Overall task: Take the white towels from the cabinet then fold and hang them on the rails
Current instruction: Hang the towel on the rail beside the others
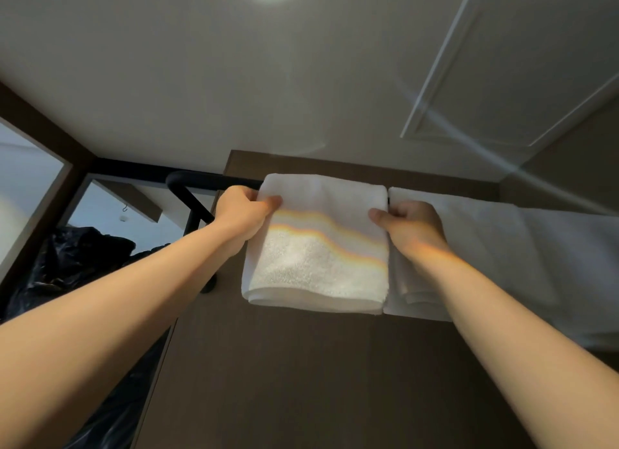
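The left hand (242, 216) and right hand (410, 226) each pinched a side edge of the folded towel (318, 247) draped over the black rail (201, 180), just beside another towel (485, 240)

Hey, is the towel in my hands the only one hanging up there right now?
No: a second white towel hangs directly to the right of the folded towel on the black rail.

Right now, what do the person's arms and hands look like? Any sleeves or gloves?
The left forearm and right forearm are bare as far as the view reaches: no sleeves. The left hand and right hand wear no gloves, and no ring, watch or bracelet shows. A thin streak of rainbow-tinted light crosses the right wrist.
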